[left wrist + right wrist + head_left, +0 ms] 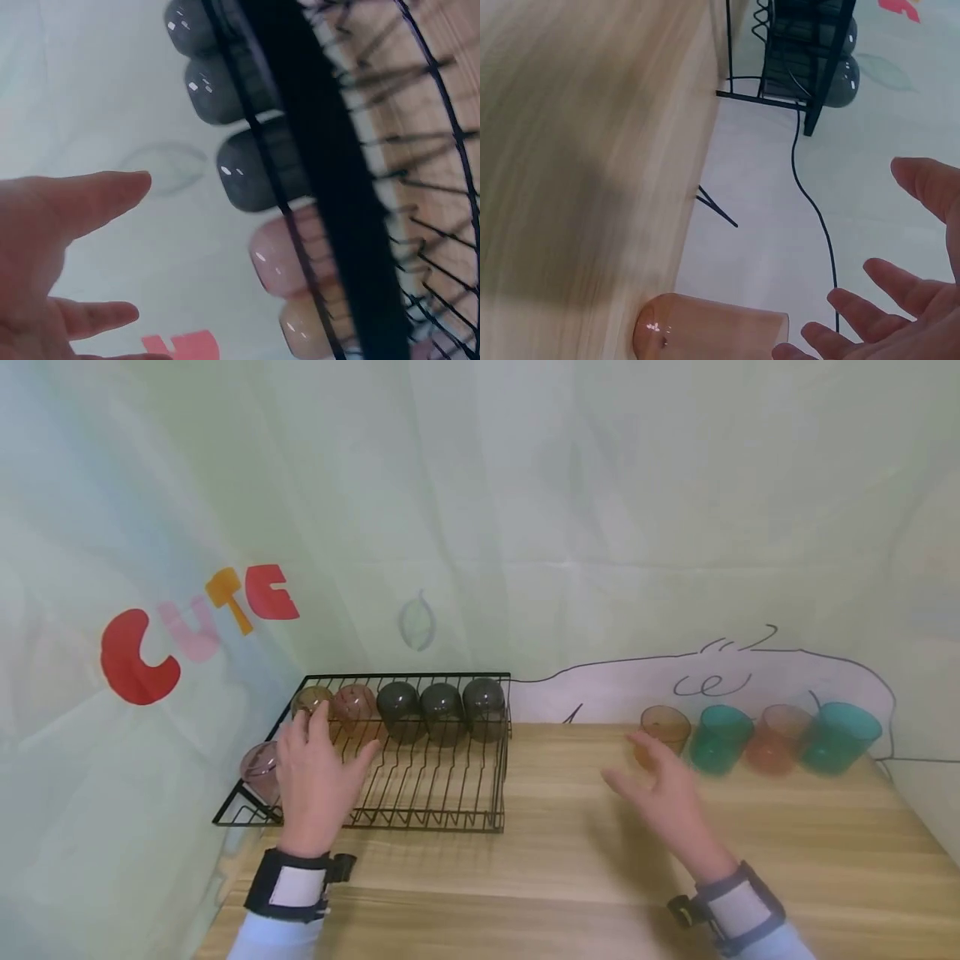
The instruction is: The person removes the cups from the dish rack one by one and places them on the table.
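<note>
My left hand (pixel 315 785) hovers over the left part of the black wire rack (pixel 442 820), fingers spread, near an amber cup (pixel 309 695) and a pink cup (pixel 258 763); whether it touches either is unclear. In the left wrist view that hand (pixel 67 232) holds nothing between its parted thumb and fingers. My right hand (pixel 675 802) reaches toward an orange cup (pixel 666 725) at the right, thumb and fingers apart. The right wrist view has the hand (pixel 907 307) beside the orange cup (pixel 712 330), its fingers not closed round it.
Along the rack's back row stand another pink cup (pixel 355 703) and three dark grey cups (pixel 442 710), bottoms up. Right of the orange cup are a teal cup (pixel 722 739), a red cup (pixel 776 743) and another teal cup (pixel 838 739). A printed cloth hangs behind the wooden table (pixel 570 877).
</note>
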Motion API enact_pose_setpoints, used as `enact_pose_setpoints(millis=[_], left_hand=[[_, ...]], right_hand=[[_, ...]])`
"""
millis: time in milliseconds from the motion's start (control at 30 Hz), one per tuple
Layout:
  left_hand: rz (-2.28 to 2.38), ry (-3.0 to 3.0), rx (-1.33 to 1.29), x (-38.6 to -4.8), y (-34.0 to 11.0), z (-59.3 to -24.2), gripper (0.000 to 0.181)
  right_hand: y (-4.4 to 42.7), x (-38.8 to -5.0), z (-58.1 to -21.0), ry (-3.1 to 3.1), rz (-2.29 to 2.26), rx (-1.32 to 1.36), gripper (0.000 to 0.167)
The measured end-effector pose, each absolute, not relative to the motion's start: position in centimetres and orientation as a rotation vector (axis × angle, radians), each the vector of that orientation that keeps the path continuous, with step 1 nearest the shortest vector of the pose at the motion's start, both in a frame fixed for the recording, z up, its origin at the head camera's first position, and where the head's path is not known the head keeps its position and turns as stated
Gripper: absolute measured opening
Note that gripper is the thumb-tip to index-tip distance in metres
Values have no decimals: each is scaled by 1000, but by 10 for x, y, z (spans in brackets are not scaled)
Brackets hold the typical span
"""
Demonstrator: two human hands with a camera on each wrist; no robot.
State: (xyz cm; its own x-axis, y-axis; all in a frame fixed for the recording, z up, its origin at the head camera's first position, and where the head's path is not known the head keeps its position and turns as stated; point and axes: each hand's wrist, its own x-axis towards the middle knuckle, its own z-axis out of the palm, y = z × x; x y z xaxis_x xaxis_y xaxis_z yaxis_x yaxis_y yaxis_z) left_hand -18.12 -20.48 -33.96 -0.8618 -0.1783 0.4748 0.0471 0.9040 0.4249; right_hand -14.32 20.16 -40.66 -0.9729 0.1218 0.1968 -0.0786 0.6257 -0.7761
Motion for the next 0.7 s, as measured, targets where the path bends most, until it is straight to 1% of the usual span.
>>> enact_pose_setpoints(millis=[367, 600, 700], left_hand=[[-450, -2658, 207, -192, -241, -355, 83], [-421, -2729, 260, -196, -261, -363, 82], [-407, -2757, 279, -197, -267, -365, 83]], right_hand=[[191, -139, -420, -2751, 1042, 174, 69], [185, -135, -419, -2786, 959, 265, 73], [183, -134, -419, -2765, 960, 291, 71]])
